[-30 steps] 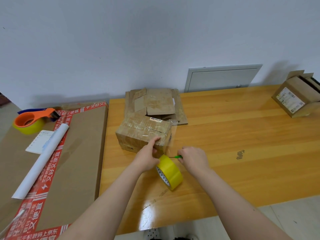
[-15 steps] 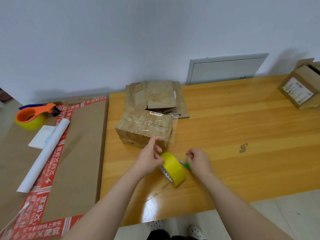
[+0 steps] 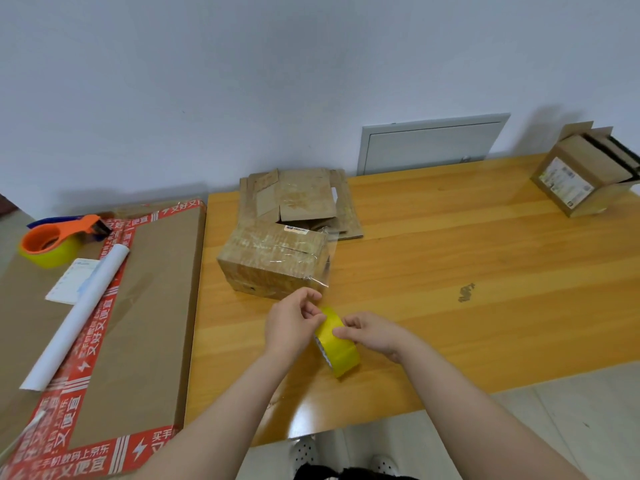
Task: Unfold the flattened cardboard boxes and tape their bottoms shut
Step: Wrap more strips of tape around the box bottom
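On the wooden table (image 3: 450, 244) we see a yellow tape roll (image 3: 341, 348) held between both hands: the left hand (image 3: 291, 327) curls its fingers at the roll's upper edge, and the right hand (image 3: 372, 332) pinches its side. Just beyond them stands the assembled box (image 3: 273, 263), with flattened boxes (image 3: 298, 199) stacked behind it.

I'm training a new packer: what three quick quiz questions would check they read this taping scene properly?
1. True or false: the yellow tape roll lies flat on the table.
2. Which hands touch the roll? A) left hand only B) right hand only C) both
3. What lies behind the assembled box, by the wall?

Key: 1. False, it stands on edge. 2. C. 3. Flattened cardboard boxes.
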